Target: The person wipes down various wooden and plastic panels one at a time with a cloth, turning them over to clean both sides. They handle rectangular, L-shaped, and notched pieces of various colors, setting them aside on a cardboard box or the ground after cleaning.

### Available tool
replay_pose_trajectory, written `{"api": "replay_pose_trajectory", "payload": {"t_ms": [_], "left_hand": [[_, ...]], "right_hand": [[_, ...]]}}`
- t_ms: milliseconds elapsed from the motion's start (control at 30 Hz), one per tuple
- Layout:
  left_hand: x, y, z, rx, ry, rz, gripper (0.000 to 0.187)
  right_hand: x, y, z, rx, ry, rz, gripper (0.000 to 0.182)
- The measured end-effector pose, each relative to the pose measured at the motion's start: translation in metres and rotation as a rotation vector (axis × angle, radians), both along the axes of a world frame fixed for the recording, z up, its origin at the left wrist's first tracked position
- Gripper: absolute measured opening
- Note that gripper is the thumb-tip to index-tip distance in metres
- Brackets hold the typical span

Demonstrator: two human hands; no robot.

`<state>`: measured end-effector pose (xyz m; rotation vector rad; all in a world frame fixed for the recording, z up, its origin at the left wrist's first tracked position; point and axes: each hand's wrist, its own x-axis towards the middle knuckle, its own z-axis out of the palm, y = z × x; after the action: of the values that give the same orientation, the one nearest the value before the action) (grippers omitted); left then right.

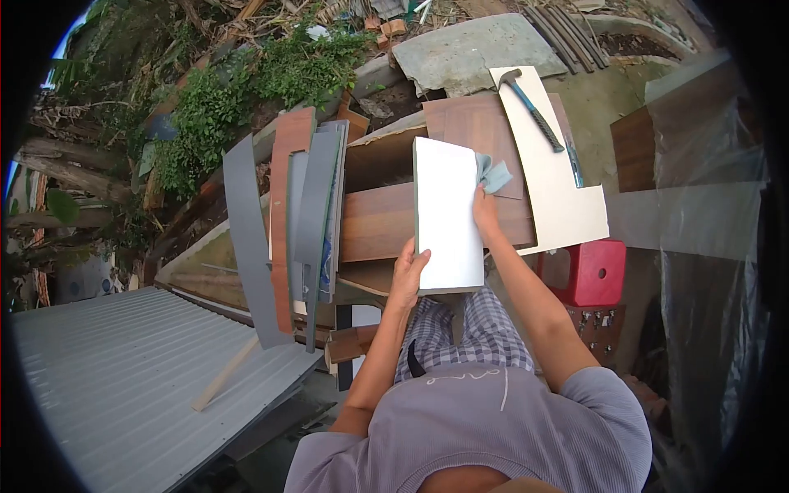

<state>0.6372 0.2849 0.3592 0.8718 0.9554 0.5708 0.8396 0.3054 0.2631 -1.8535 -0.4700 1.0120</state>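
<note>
A white rectangular board (448, 215) stands tilted in front of me, its lower end close to my legs. My left hand (408, 271) is closed around the board's left edge near the bottom, the thumb lying on the white face. At the right edge, higher up, my right hand (485, 212) pinches a light blue cloth (494, 174) against the board. Part of the right hand's fingers is hidden by the board's edge and the cloth. Behind the board lie brown wood-grain panels (378, 223).
A hammer (534, 111) rests on a cream panel (538, 197) at the right. Grey and brown boards (283, 222) stand stacked at the left. A red plastic stool (602, 274) is beside my right arm. Corrugated sheeting (123, 361) covers the lower left, and clear plastic sheet (707, 246) hangs far right.
</note>
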Motion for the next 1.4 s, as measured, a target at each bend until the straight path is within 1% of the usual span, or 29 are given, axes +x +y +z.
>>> {"api": "replay_pose_trajectory", "payload": {"t_ms": [33, 67, 133, 200, 267, 333, 400, 433, 467, 500, 533, 567, 633, 667, 733, 800, 867, 900, 933, 967, 1000, 1067, 1100, 1133, 1200, 1233, 1300, 1333, 1400], "left_hand": [[-0.009, -0.001, 0.001, 0.052, -0.014, 0.060, 0.043], [-0.019, 0.002, 0.000, 0.060, -0.022, 0.076, 0.043], [-0.044, 0.009, -0.003, 0.102, -0.071, 0.112, 0.043], [-0.067, 0.011, 0.006, 0.110, -0.075, 0.145, 0.043], [-0.087, 0.012, 0.017, 0.055, -0.132, 0.160, 0.044], [-0.099, 0.009, 0.020, 0.084, -0.142, 0.184, 0.044], [-0.107, 0.011, 0.025, 0.118, -0.163, 0.203, 0.043], [-0.109, 0.013, 0.031, 0.147, -0.201, 0.228, 0.043], [-0.111, 0.016, 0.037, 0.176, -0.238, 0.257, 0.044], [-0.112, 0.019, 0.042, 0.182, -0.248, 0.270, 0.044], [-0.113, 0.023, 0.047, 0.269, -0.229, 0.300, 0.043], [-0.114, 0.027, 0.051, 0.358, -0.209, 0.330, 0.043], [-0.118, 0.035, 0.059, 0.430, -0.179, 0.363, 0.042], [-0.120, 0.037, 0.062, 0.497, -0.142, 0.377, 0.040], [-0.121, 0.036, 0.066, 0.486, -0.173, 0.372, 0.040], [-0.116, 0.026, 0.069, 0.407, -0.247, 0.380, 0.039], [-0.108, 0.016, 0.081, 0.379, -0.253, 0.377, 0.038], [-0.109, 0.016, 0.077, 0.464, -0.169, 0.334, 0.037], [-0.112, 0.016, 0.078, 0.460, -0.164, 0.327, 0.037], [-0.116, 0.017, 0.079, 0.403, -0.182, 0.320, 0.037], [-0.118, 0.018, 0.080, 0.345, -0.201, 0.313, 0.036], [-0.118, 0.019, 0.076, 0.344, -0.230, 0.313, 0.037], [-0.117, 0.019, 0.078, 0.368, -0.239, 0.328, 0.038], [-0.115, 0.018, 0.080, 0.394, -0.250, 0.343, 0.039], [-0.117, 0.020, 0.084, 0.392, -0.273, 0.332, 0.041], [-0.119, 0.021, 0.085, 0.371, -0.278, 0.307, 0.043], [-0.127, 0.025, 0.080, 0.325, -0.290, 0.260, 0.047], [-0.131, 0.029, 0.075, 0.328, -0.289, 0.250, 0.047], [-0.136, 0.038, 0.068, 0.229, -0.386, 0.146, 0.049]], "right_hand": [[-0.021, -0.011, -0.011, -0.059, 0.198, -0.010, 0.047], [-0.038, -0.023, -0.005, -0.052, 0.189, 0.006, 0.047], [-0.075, -0.051, 0.017, 0.094, 0.287, 0.096, 0.049], [-0.103, -0.068, 0.038, 0.241, 0.391, 0.184, 0.051], [-0.111, -0.076, 0.047, 0.249, 0.401, 0.258, 0.052], [-0.126, -0.089, 0.063, 0.246, 0.420, 0.323, 0.053], [-0.141, -0.104, 0.082, 0.298, 0.300, 0.353, 0.052], [-0.148, -0.114, 0.084, 0.309, 0.306, 0.380, 0.054], [-0.153, -0.127, 0.090, 0.230, 0.346, 0.395, 0.049], [-0.154, -0.138, 0.100, 0.134, 0.340, 0.510, 0.043], [-0.154, -0.144, 0.114, 0.036, 0.334, 0.623, 0.038], [-0.156, -0.145, 0.129, 0.037, 0.324, 0.638, 0.038], [-0.163, -0.147, 0.158, 0.105, 0.080, 0.533, 0.028], [-0.163, -0.139, 0.162, 0.291, -0.098, 0.465, 0.026], [-0.166, -0.107, 0.174, 0.431, -0.271, 0.332, 0.026], [-0.174, -0.070, 0.157, 0.517, -0.450, 0.309, 0.029], [-0.197, -0.047, 0.146, 0.457, -0.828, 0.405, 0.034], [-0.210, -0.042, 0.150, 0.542, -0.767, 0.439, 0.035], [-0.223, -0.040, 0.155, 0.622, -0.701, 0.474, 0.035], [-0.230, -0.045, 0.162, 0.627, -0.731, 0.517, 0.035], [-0.231, -0.052, 0.164, 0.620, -0.729, 0.512, 0.035], [-0.228, -0.066, 0.164, 0.569, -0.817, 0.618, 0.043], [-0.223, -0.073, 0.156, 0.475, -0.906, 0.630, 0.040], [-0.214, -0.072, 0.140, 0.473, -0.908, 0.626, 0.040], [-0.187, -0.065, 0.110, 0.439, -0.699, 0.267, 0.045], [-0.172, -0.065, 0.117, 0.435, -0.701, 0.264, 0.045], [-0.149, -0.063, 0.135, 0.353, 0.478, 0.304, 0.050], [-0.148, -0.064, 0.143, 0.359, 0.479, 0.295, 0.050], [-0.143, -0.065, 0.156, 0.285, 0.578, 0.375, 0.054]]}}
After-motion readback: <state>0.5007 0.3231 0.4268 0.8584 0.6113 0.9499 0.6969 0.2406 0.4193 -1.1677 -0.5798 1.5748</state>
